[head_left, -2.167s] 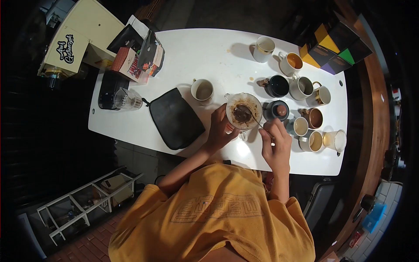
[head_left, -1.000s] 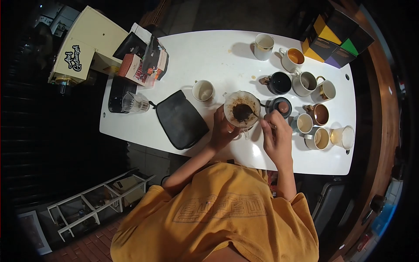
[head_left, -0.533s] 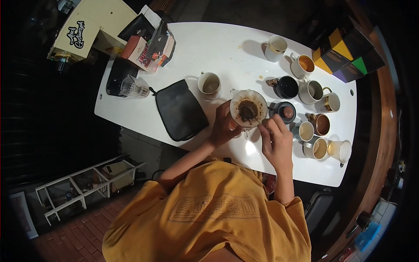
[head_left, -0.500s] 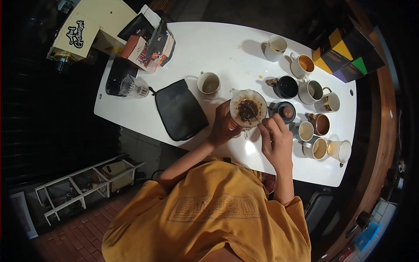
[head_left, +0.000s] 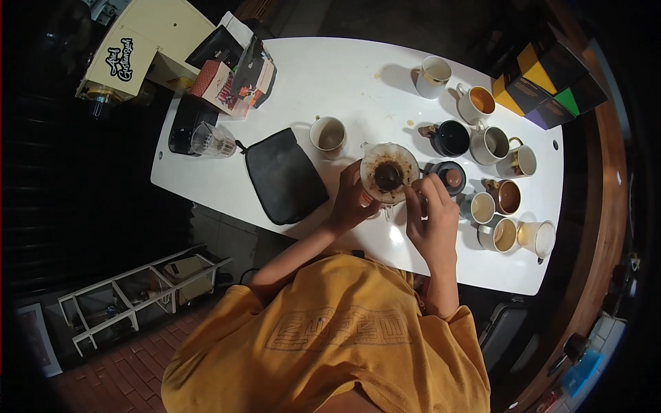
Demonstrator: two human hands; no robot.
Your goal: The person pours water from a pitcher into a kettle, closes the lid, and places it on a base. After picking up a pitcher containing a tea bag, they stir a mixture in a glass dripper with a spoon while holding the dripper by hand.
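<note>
A long white worktop (head_left: 330, 76) fills the head view. At its far left end stands a cream-coloured machine (head_left: 148, 41). A flat black pouch (head_left: 284, 175) lies toward the near edge, and a stack of coloured boxes (head_left: 544, 82) sits at the far right corner. A cluster of mugs (head_left: 492, 144), several with brown liquid, crowds the right end. One empty white mug (head_left: 328, 134) stands alone just beyond the pouch.

The pour-over dripper (head_left: 389, 173), its paper filter stained and holding dark wet grounds, stands near the front edge, between the two hands. The left hand (head_left: 352, 199) is curled closed around its left side, touching it. The right hand (head_left: 430, 213) sits at its lower right rim, fingers pinched together on what looks like a thin spoon (head_left: 398, 183), though little of it shows. The spoon's long axis slants from those fingers up and left into the grounds, so the dripper lies just up-left of the right hand, with the left hand the closer of the two.
</note>
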